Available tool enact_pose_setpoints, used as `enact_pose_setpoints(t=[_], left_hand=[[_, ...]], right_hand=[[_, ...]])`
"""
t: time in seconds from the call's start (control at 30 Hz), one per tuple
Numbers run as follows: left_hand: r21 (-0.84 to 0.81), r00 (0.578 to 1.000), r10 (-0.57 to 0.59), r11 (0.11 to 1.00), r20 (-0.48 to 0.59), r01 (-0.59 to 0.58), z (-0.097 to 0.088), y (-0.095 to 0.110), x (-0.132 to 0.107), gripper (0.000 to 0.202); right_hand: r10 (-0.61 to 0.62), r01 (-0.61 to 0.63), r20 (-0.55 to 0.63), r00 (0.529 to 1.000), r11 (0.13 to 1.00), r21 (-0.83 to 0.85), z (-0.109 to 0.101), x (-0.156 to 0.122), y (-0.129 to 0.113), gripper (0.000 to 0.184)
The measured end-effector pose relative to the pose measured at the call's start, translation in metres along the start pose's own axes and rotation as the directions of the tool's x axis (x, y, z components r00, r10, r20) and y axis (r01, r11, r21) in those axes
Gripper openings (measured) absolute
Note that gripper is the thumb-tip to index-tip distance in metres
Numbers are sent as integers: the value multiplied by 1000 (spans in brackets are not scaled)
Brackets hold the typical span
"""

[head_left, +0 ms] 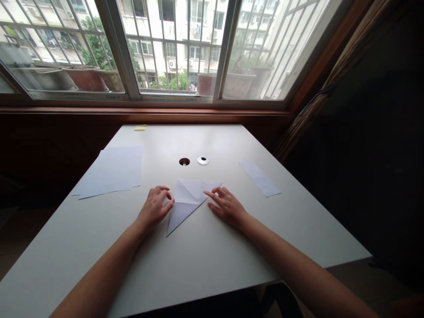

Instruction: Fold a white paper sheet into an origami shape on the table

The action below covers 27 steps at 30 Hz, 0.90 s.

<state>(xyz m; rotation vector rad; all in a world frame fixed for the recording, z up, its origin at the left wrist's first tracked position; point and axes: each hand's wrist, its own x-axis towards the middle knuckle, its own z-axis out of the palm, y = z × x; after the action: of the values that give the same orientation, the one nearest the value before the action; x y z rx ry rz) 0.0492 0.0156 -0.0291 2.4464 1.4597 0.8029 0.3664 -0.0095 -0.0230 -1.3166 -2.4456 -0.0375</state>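
A folded white paper [187,201], triangular with its point toward me, lies on the white table [205,260]. My left hand [155,207] rests at the paper's left edge, fingers curled and fingertips pressing on the fold. My right hand [225,204] lies at the paper's right edge with fingers stretched out flat, fingertips touching the paper. Neither hand lifts anything off the table.
A stack of white sheets [112,171] lies at the left. Two small paper strips [260,178] lie at the right. A cable hole [184,161] and its round cap [202,160] sit behind the fold. A yellow note [140,128] lies by the window sill.
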Motion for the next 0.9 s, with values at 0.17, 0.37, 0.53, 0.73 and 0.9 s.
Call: enact_pose_setpoints(t=[0.17, 0.37, 0.53, 0.73, 0.9], left_hand=[[-13, 1000, 9, 1000, 2, -9, -1, 2, 0, 18], [-50, 1000, -8, 999, -21, 7, -4, 5, 0, 17], [-83, 998, 12, 996, -55, -17, -5, 8, 0, 18], [-164, 985, 123, 976, -120, -142, -9, 17, 0, 21], [-221, 966, 225, 943, -128, -249, -11, 25, 0, 24]], right_hand=[[-28, 27, 21, 999, 998, 53, 7, 8, -17, 48], [-30, 28, 29, 999, 998, 60, 11, 11, -20, 46], [-35, 32, 45, 998, 998, 61, 8, 12, -22, 40], [-51, 48, 45, 998, 996, 78, 4, 13, -23, 42], [-76, 74, 30, 997, 994, 84, 5, 13, -21, 45]])
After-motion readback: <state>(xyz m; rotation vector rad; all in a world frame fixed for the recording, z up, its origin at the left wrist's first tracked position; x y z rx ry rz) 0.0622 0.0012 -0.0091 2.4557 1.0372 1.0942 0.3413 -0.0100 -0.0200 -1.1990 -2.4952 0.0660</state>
